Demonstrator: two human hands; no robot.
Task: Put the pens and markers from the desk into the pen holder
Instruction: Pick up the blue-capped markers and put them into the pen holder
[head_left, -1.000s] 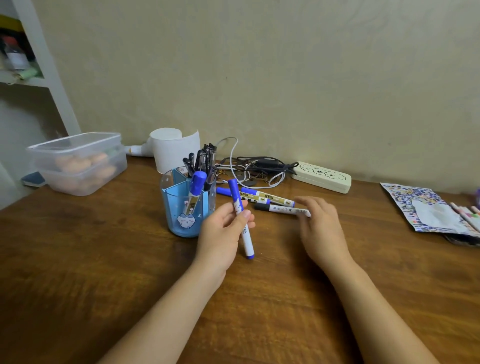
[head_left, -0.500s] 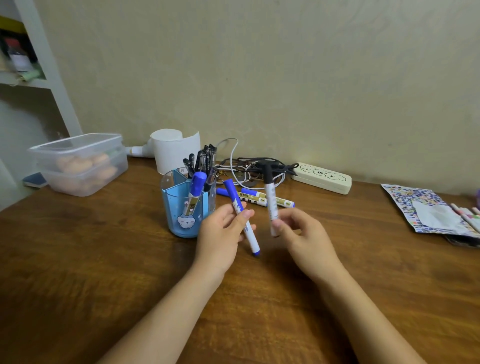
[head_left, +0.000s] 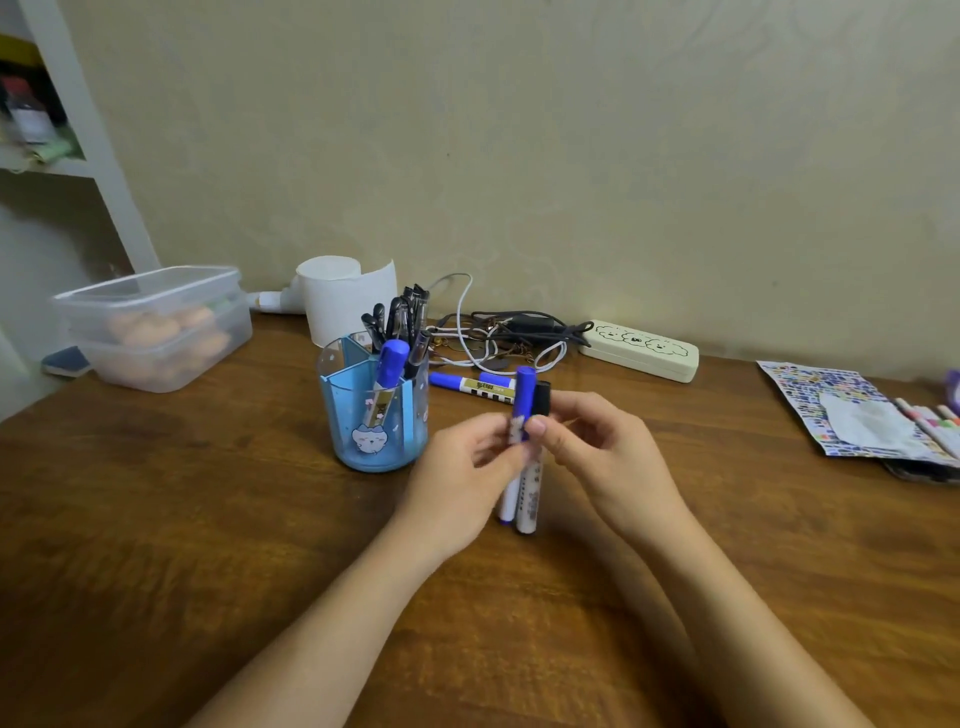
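A blue translucent pen holder (head_left: 371, 415) stands on the wooden desk (head_left: 156, 519), with a blue-capped marker (head_left: 387, 371) and several dark pens (head_left: 400, 317) inside it. Just right of the holder, my left hand (head_left: 457, 483) grips a blue-capped marker (head_left: 522, 400), held upright. My right hand (head_left: 608, 462) holds a black-capped marker (head_left: 532, 493) pressed side by side against the blue one. Two more blue markers (head_left: 472, 384) lie flat on the desk behind my hands.
A lidded plastic box (head_left: 156, 327) sits at the left, a white cylinder (head_left: 343, 296) behind the holder. Tangled cables (head_left: 498, 338) and a white power strip (head_left: 641, 351) lie by the wall. A patterned pouch (head_left: 852, 410) with several coloured pens (head_left: 935, 421) is at the right.
My right hand lifted the black-capped marker off the desk, turned it upright and brought it against the blue marker in my left hand. Both markers now stand together between the hands.
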